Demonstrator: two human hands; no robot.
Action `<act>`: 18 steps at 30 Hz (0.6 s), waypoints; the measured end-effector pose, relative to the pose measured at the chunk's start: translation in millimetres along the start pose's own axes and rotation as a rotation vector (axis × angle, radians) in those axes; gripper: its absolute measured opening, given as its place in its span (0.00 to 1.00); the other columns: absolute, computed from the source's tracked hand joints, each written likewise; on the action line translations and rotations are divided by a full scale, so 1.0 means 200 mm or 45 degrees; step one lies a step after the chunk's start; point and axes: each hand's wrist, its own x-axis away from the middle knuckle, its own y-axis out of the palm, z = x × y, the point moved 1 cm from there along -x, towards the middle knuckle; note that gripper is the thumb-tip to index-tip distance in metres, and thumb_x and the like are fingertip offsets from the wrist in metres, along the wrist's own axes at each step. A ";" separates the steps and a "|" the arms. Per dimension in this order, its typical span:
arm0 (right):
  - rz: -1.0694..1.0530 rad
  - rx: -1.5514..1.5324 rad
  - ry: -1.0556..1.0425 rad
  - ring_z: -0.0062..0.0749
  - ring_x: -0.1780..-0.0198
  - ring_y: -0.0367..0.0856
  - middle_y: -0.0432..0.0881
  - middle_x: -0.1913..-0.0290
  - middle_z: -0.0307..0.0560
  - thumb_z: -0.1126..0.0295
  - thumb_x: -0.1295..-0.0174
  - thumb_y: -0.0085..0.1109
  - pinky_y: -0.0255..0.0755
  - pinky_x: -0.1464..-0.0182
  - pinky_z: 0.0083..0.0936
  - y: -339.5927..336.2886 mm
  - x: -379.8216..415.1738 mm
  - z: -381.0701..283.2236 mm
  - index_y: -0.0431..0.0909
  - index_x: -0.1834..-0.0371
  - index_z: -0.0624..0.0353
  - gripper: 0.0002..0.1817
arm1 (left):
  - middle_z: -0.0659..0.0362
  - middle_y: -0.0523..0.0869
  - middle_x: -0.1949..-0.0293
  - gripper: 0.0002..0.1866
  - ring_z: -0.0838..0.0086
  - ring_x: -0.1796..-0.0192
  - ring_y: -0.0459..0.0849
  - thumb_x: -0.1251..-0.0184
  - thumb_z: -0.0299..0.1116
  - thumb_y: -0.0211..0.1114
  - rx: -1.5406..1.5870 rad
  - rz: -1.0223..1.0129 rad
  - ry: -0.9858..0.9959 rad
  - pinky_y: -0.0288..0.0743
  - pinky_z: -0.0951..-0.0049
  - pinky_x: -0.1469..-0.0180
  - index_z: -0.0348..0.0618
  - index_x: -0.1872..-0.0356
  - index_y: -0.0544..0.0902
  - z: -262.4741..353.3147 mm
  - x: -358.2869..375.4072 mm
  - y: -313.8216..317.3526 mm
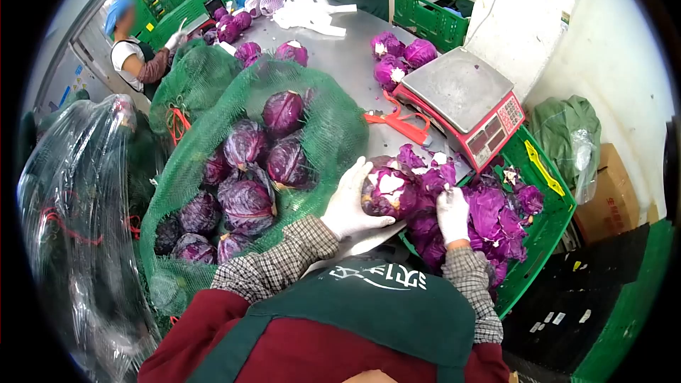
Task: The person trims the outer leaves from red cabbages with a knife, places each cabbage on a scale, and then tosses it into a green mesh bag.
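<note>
The red cabbage [386, 191] sits at the near edge of the steel table [355, 64], cradled between both gloved hands. The left hand [349, 204] cups its 9 o'clock side with fingers spread and curled round the curve; the right hand [452, 213], at about 3 o'clock, has its fingers pinched close, and whether they grip a loose leaf or a small blade I cannot tell.

To strip the head well, it seems best to keep the left palm firmly under the round so it cannot roll, and to pull outer leaves down and away toward the waste side, turning the head a little between pulls.

The head is dense, waxy and dark purple, with pale torn patches where the skin is off. At 3 to 4 o'clock a green plastic crate [546, 220] holds a heap of limp purple leaf trimmings [489, 216]. At 1 o'clock stands a red scale [464, 103] with a flat grey pan, and an orange tool [401, 122] lies just beside it. At 9 to 10 o'clock a green mesh sack [213, 128] gapes open, full of whole heads. More trimmed cabbages [397, 57] rest at 12 o'clock. Crinkled clear plastic wrap [78, 191] bulges at far 9 o'clock, and two other people work at the far end.
</note>
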 end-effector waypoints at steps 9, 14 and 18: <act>-0.113 -0.543 0.030 0.36 0.45 0.77 0.80 0.49 0.53 0.72 0.29 0.51 0.71 0.42 0.29 -0.41 0.15 -0.31 0.73 0.42 0.64 0.15 | 0.25 0.46 0.28 0.73 0.35 0.39 0.75 0.63 0.69 0.75 -0.403 -0.285 -0.144 0.73 0.56 0.37 0.35 0.24 0.42 0.09 -0.05 -0.13; -0.127 -0.058 -0.703 0.57 0.37 0.72 0.73 0.38 0.63 0.75 0.33 0.47 0.65 0.34 0.43 -0.11 0.26 -0.39 0.68 0.34 0.64 0.23 | 0.30 0.52 0.27 0.63 0.37 0.30 0.62 0.62 0.65 0.76 -0.697 -0.287 0.010 0.65 0.50 0.32 0.30 0.29 0.59 0.26 -0.16 -0.17; -0.047 0.211 -0.894 0.61 0.35 0.70 0.67 0.34 0.69 0.77 0.45 0.54 0.64 0.31 0.47 -0.16 0.23 -0.38 0.67 0.39 0.71 0.27 | 0.31 0.54 0.29 0.61 0.35 0.28 0.55 0.60 0.62 0.76 -0.393 -0.249 0.093 0.54 0.47 0.26 0.29 0.30 0.60 0.18 -0.19 -0.03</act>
